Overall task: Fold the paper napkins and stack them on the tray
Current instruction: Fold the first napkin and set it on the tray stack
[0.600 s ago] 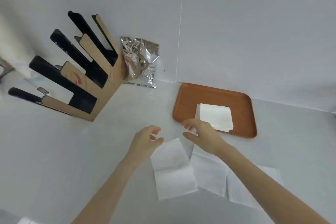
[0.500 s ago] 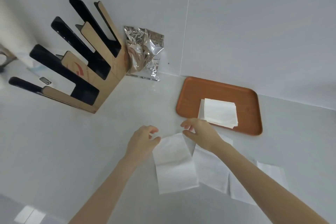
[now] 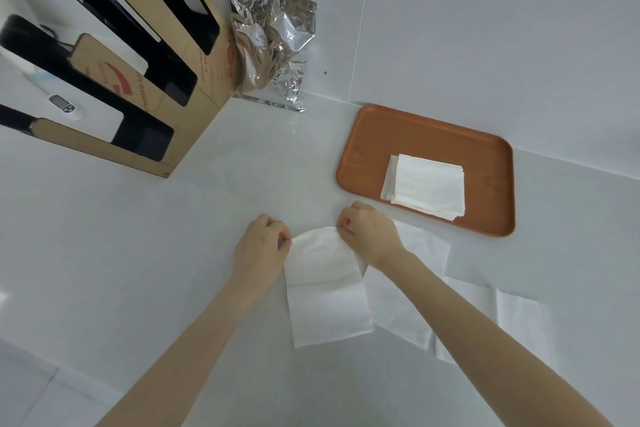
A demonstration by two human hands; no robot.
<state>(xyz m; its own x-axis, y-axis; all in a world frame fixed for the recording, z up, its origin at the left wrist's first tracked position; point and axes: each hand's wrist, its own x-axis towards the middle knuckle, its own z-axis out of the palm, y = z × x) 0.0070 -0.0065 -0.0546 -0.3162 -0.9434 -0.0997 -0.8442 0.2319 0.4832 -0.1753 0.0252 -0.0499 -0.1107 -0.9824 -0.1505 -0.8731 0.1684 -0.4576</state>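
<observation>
A white paper napkin (image 3: 325,298) lies flat on the white counter in front of me, its far edge lifted in a curve. My left hand (image 3: 259,253) pinches its far left corner and my right hand (image 3: 370,236) pinches its far right corner. Two more unfolded napkins (image 3: 398,312) lie to its right, partly under my right forearm. An orange-brown tray (image 3: 429,135) sits at the back right against the wall. On it rests a small stack of folded napkins (image 3: 427,185).
A cardboard holder with black slots (image 3: 166,80) stands at the back left. A crumpled foil bag (image 3: 273,42) leans on the wall beside it. A small grey digital device (image 3: 62,104) lies behind the holder. White tiled walls close the back.
Both hands came down onto the nearest napkin and closed on its far corners, lifting that edge. The camera moved closer and lower over the counter.
</observation>
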